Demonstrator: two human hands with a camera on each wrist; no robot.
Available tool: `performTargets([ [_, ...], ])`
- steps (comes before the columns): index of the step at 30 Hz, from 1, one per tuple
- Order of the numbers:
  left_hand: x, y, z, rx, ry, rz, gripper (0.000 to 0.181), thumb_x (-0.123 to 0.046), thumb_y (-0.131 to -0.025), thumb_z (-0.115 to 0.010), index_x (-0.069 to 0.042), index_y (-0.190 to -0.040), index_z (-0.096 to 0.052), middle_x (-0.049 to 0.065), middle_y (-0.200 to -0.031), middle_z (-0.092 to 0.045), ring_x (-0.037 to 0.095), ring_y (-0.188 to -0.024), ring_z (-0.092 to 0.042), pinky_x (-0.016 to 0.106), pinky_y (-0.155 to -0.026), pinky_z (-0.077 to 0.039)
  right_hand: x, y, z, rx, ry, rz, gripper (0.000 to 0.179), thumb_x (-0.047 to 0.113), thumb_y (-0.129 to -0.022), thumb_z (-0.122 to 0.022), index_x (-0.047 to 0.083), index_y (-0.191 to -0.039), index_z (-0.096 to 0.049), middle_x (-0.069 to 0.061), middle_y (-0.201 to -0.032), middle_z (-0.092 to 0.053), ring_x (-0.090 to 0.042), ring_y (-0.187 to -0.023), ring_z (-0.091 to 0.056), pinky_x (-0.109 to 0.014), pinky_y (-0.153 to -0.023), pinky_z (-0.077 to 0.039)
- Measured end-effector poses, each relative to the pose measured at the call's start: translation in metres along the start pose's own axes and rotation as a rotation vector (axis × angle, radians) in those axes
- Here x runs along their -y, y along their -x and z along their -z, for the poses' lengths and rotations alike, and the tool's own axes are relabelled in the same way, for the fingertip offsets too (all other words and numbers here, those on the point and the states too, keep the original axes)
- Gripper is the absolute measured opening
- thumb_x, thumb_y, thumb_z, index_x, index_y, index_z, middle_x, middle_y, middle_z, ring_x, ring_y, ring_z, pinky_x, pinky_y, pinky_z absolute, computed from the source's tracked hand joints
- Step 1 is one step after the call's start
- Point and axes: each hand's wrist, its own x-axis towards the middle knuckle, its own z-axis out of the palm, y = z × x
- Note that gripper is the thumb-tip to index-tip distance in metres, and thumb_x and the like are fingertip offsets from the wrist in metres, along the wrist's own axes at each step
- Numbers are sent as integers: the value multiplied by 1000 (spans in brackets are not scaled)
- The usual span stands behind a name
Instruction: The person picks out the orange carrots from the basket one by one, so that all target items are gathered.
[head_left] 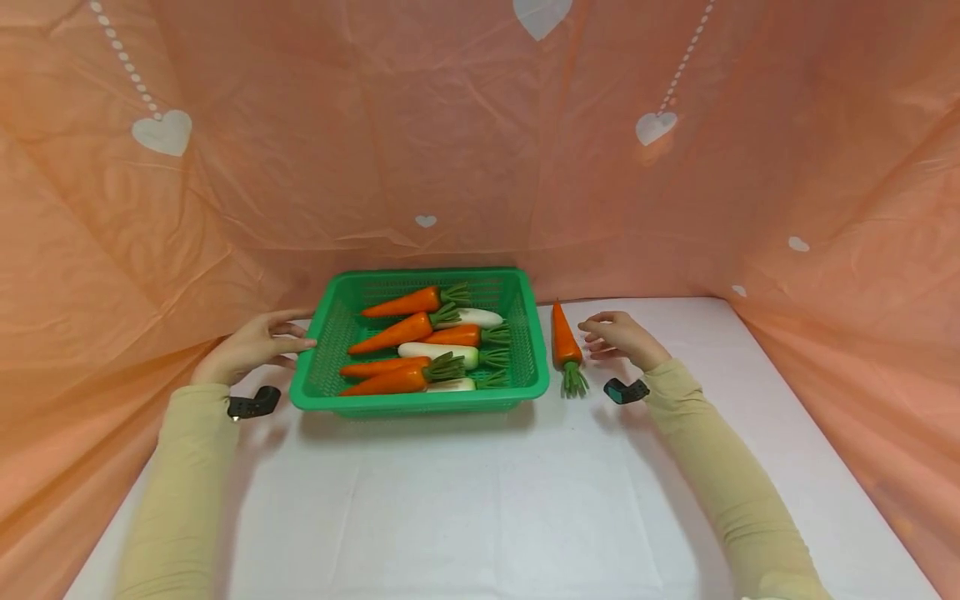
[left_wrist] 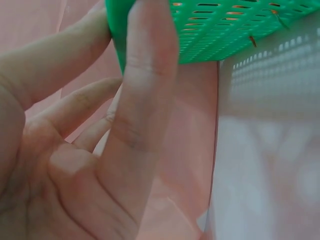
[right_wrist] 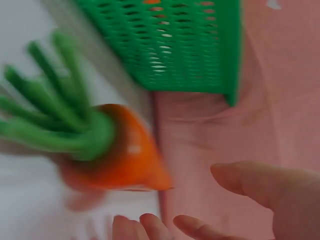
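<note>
A green plastic basket (head_left: 420, 403) holds several orange carrots (head_left: 399, 333) with green tops and white radishes (head_left: 438, 353). At its left side my left hand (head_left: 257, 343) grips the rim, the thumb lapping over the edge and the other fingers beyond it. The left wrist view shows the thumb (left_wrist: 150, 65) across the green wall. To the right of the basket a single carrot (head_left: 566, 337) lies on the table, its leafy end toward me. My right hand (head_left: 618, 337) hovers just right of that carrot, fingers loosely bent and apart from it, holding nothing.
A white cloth covers the table (head_left: 480, 500). Behind it and along both sides hangs an orange-pink curtain (head_left: 450, 150) with white hearts, close to the basket's back edge. Each wrist carries a small black camera (head_left: 253, 403).
</note>
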Motion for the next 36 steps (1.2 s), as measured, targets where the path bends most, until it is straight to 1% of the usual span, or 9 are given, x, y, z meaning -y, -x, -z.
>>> performTargets([
  [4,0,3,3,13,8,-6,72,-11,-92,-66,6,-148,-24,31,-123,-46,14,-85,-64,37,-73,-55,23,2,9,6,-7,80,54,29,-101,-49,-8,-139,-38,-31,-132,-44,-45,-117,-48,-48,-96,-43],
  [8,-3,4,5,11,-3,0,72,-12,-93,-65,6,-148,-23,33,-125,-44,14,-85,-64,36,-73,-55,49,0,10,31,-20,197,53,27,-102,-47,-5,-142,-36,-29,-134,-44,-42,-118,-49,-48,-98,-42],
  [14,-4,3,4,11,-12,-1,71,-12,-92,-65,6,-147,-25,34,-125,-45,14,-85,-64,35,-73,-55,91,-2,-5,155,-69,295,49,25,-102,-48,-1,-141,-39,-23,-134,-47,-40,-118,-50,-49,-101,-38],
  [17,-4,3,2,13,-12,-4,70,-11,-92,-65,7,-147,-25,33,-123,-47,14,-85,-64,35,-73,-55,109,-3,-17,217,-51,299,48,27,-100,-52,3,-141,-42,-20,-132,-48,-39,-117,-49,-50,-100,-38],
  [22,-3,2,1,12,-18,3,70,-11,-93,-65,6,-147,-24,32,-122,-48,16,-85,-64,37,-73,-55,135,-8,-44,300,44,308,44,32,-99,-55,12,-137,-48,-11,-129,-54,-26,-114,-54,-44,-98,-42],
  [26,-3,2,2,12,-25,27,74,-17,-92,-67,1,-150,-24,30,-125,-47,18,-90,-63,40,-77,-54,149,-15,-71,392,85,336,42,29,-98,-56,11,-136,-49,-13,-132,-52,-26,-112,-55,-39,-94,-45],
  [30,-4,3,2,15,-14,30,73,-17,-92,-66,0,-150,-24,30,-125,-46,19,-90,-63,42,-79,-54,157,-20,-99,501,98,358,40,26,-98,-57,10,-133,-52,-11,-125,-57,-26,-110,-56,-40,-95,-45],
  [32,-4,4,2,15,-1,26,72,-15,-92,-66,2,-149,-24,31,-125,-46,19,-88,-64,41,-77,-54,158,-22,-113,593,108,412,36,23,-98,-54,9,-131,-54,-8,-124,-59,-24,-110,-55,-40,-96,-43],
  [36,-4,5,3,20,10,11,71,-12,-93,-65,5,-148,-24,32,-125,-47,19,-86,-64,37,-74,-55,158,-26,-139,768,106,570,27,16,-98,-50,8,-121,-62,2,-134,-54,-23,-112,-52,-41,-94,-41],
])
